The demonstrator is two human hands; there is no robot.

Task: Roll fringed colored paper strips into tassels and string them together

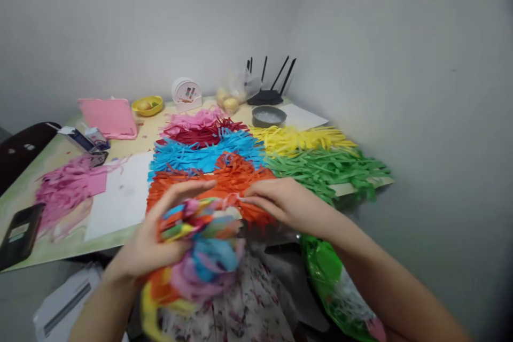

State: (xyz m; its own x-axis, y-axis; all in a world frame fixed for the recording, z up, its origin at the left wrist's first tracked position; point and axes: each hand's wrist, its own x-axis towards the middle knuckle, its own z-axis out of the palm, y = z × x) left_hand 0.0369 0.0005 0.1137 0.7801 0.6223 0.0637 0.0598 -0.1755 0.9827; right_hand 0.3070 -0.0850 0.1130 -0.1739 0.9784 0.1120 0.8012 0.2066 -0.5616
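Note:
My left hand (156, 235) is wrapped round a bundle of multicoloured paper strips (208, 256), blue, pink, orange and yellow, blurred by motion; long ends dangle over my lap. My right hand (276, 197) pinches a thin pale strand (232, 199) at the bundle's upper right end. Whether this is string or paper I cannot tell. Just beyond both hands lies orange fringed paper (236, 173). Behind it are blue fringed paper (188, 155), then dark red fringe (192, 136) and pink fringe (200, 117).
Yellow (300, 140) and green fringe (328, 168) spread to the right. A grey bowl (268, 116), black router (265, 97), and pink tablet case (108, 117) stand at the back. White paper (120, 197), pink fringe (66, 187) and a phone (20, 235) lie left. A green bag (324, 267) hangs below.

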